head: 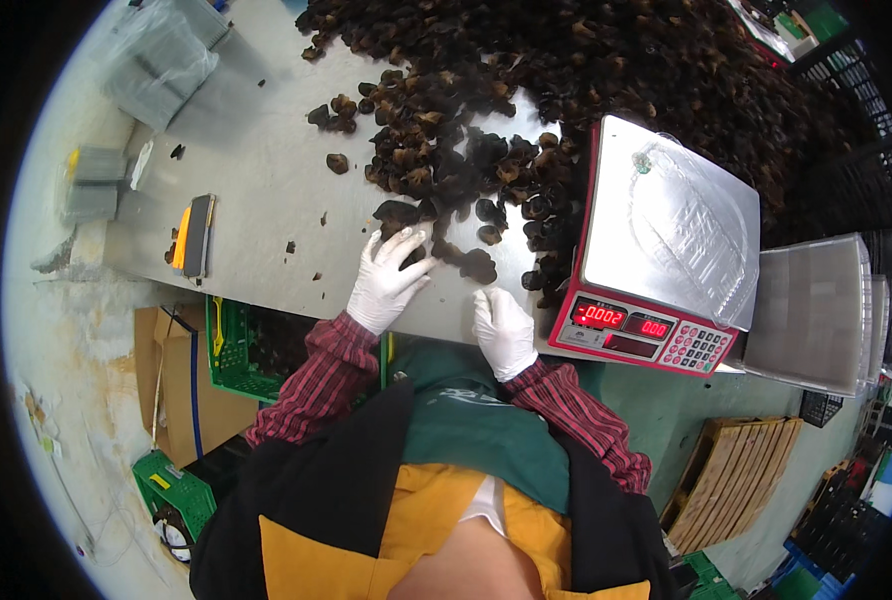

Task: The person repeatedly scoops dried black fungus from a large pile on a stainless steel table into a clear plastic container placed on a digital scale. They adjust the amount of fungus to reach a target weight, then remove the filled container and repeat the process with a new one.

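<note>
My left hand (pixel 392 279), in a white glove, rests on the metal table with its fingers around dark wood ear mushrooms (pixel 395 215). One dark piece shows between the thumb and forefinger. My right hand (pixel 504 330), gloved too, is at the near table edge with its fingers curled in and nothing visible in them. Just beyond it lies a blurred dark mushroom piece (pixel 478 265). Loose mushrooms (pixel 408 165) spread from there back to a large heap (pixel 641 60). At the right stands a red digital scale (pixel 644 330) with a clear plastic lid or tray (pixel 690 217) on its steel plate.
Clear plastic trays (pixel 806 307) are stacked right of the scale; wrapped stacks (pixel 160 67) stand far left. A black and orange handheld object (pixel 194 236) lies on the left tabletop. Below are a green crate (pixel 243 382), a cardboard box (pixel 175 375) and a wooden pallet (pixel 735 480).
</note>
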The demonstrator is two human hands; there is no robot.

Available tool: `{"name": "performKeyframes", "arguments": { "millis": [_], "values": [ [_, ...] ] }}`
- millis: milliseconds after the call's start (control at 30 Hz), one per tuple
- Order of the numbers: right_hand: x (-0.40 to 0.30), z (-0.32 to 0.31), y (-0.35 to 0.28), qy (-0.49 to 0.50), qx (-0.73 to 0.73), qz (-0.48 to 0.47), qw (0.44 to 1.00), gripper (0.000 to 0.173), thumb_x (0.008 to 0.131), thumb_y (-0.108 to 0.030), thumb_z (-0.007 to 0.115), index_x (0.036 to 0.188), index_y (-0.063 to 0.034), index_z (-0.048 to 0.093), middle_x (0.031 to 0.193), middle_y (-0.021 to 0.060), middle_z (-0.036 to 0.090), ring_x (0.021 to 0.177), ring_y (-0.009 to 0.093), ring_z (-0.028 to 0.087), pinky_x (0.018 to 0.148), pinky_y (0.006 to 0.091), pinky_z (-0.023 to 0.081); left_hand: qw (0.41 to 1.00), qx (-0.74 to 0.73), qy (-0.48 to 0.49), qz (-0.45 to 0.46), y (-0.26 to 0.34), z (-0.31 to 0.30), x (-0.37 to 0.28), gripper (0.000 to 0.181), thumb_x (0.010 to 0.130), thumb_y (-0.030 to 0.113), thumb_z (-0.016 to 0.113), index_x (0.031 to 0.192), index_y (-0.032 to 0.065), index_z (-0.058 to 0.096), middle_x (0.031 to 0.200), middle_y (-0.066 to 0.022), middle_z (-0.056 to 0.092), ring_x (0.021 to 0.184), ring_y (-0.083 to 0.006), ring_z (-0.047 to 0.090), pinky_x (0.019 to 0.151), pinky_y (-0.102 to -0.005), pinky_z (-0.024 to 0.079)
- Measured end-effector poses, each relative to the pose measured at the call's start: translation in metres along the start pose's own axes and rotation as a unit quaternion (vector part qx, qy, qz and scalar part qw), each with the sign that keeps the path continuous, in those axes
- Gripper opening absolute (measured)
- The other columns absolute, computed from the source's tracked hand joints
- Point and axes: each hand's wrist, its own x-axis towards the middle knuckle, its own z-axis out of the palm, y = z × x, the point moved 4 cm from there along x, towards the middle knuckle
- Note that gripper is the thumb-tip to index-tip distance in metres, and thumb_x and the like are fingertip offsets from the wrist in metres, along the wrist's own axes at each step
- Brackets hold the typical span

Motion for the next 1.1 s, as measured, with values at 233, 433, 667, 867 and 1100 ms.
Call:
{"name": "performKeyframes", "arguments": {
  "millis": [233,433,667,867,1100],
  "values": [
    [0.069,-0.003,0.008,-0.010,0.039,0.255,0.966,0.039,0.090,-0.029,0.061,0.116,-0.0009,0.052,0.097,0.0184,0.064,0.084,0.032,0.064,0.076,0.0401,0.051,0.994,-0.019,0.083,-0.064,-0.001,-0.023,0.036,0.044,0.076,0.020,0.072,0.119,0.0198,0.063,0.144,-0.0095,0.041,0.134,-0.0307,0.035,0.110,-0.0504,0.023],
    [0.099,0.025,0.038,-0.039,0.018,0.305,0.951,0.017,0.091,-0.019,0.057,0.088,-0.0024,0.060,0.077,0.0116,0.065,0.063,0.021,0.065,0.055,0.0326,0.051,0.999,-0.019,0.018,-0.041,-0.019,0.004,0.046,0.043,0.084,0.042,0.062,0.121,0.0217,0.062,0.139,-0.0071,0.046,0.130,-0.0330,0.038,0.108,-0.0516,0.023],
    [0.084,-0.011,0.008,-0.126,-0.186,0.198,0.954,0.024,0.089,-0.026,0.052,0.082,-0.0042,0.059,0.076,0.0189,0.066,0.067,0.033,0.066,0.063,0.0442,0.051,1.000,0.013,0.001,-0.026,-0.002,-0.004,0.024,0.071,0.065,0.044,0.078,0.131,0.0354,0.054,0.153,-0.0116,0.024,0.140,-0.0398,0.018,0.110,-0.0598,0.015],
    [0.075,-0.011,-0.016,-0.075,-0.201,0.057,0.975,0.047,0.073,-0.043,0.075,0.093,-0.0048,0.058,0.077,0.0141,0.058,0.074,0.030,0.059,0.065,0.0398,0.050,0.998,0.028,-0.049,0.023,-0.015,-0.007,0.076,0.079,0.060,0.046,0.080,0.133,0.0382,0.051,0.153,-0.0123,0.024,0.140,-0.0431,0.015,0.110,-0.0640,0.014],
    [0.066,0.014,-0.011,-0.113,-0.095,-0.019,0.989,0.058,0.063,-0.022,0.082,0.108,-0.0005,0.053,0.086,0.0154,0.059,0.079,0.033,0.061,0.071,0.0421,0.050,0.990,0.013,0.007,0.139,-0.003,0.008,0.043,0.049,0.073,0.032,0.073,0.118,0.0159,0.061,0.131,-0.0055,0.052,0.124,-0.0285,0.045,0.094,-0.0442,0.039]
  ]
}}
